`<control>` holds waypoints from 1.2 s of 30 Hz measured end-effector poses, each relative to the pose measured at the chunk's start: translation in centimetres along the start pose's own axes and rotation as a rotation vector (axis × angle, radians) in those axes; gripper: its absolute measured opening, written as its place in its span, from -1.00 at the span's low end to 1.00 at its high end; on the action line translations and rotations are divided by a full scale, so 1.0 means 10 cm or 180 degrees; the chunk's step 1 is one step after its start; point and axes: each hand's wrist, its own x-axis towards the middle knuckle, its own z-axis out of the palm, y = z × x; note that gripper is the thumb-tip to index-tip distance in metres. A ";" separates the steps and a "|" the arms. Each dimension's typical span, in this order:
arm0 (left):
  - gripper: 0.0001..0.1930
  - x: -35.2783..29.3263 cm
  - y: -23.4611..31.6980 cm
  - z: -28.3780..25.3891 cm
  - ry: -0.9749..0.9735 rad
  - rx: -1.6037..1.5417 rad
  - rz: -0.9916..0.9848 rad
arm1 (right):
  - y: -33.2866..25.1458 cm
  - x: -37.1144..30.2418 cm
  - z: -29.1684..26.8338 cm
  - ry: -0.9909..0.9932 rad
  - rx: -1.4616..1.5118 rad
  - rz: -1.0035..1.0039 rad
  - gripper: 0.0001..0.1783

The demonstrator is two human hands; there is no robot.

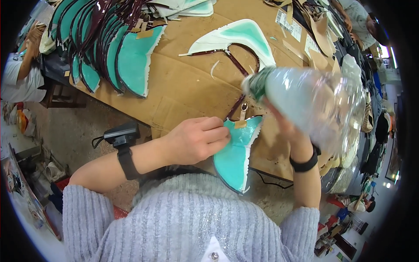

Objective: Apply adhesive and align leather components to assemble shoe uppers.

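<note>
My left hand [198, 139] is closed, thumb and fingers pinching the edge of a teal panel [233, 155] with a white border and dark trim. This panel hangs partly over the table's near edge. A glossy maroon strap [235, 107] runs from its top to a second, white-and-teal curved panel [231, 37] lying farther away. Beside the strap is a small metal fitting [243, 111]. My right hand [283, 124], blurred and partly hidden, grips a large clear plastic bottle [316, 102]. The bottle is tilted, its green neck pointing left, with something whitish inside.
Brown cardboard [174, 83] covers the table. A stack of teal panels [135, 59] with maroon straps lies at the far left, white panels [192, 8] behind. Beige offcuts [321, 37] and clear plastic sheeting [351, 72] line the right. People are nearby at both far sides.
</note>
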 end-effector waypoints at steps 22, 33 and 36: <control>-0.76 0.02 0.00 0.00 -0.0006 -0.0134 -0.0143 | 0.18 0.07 -0.12 -0.0209 -0.0016 -0.0357 -0.43; -0.76 0.00 -0.03 -0.01 -0.0017 -0.0198 -0.0179 | 0.09 0.32 -0.05 0.0795 0.0696 0.0152 -0.44; -0.76 0.00 -0.02 0.00 0.0024 -0.0251 -0.0189 | 0.05 0.23 0.00 0.0723 0.0808 0.0226 -0.35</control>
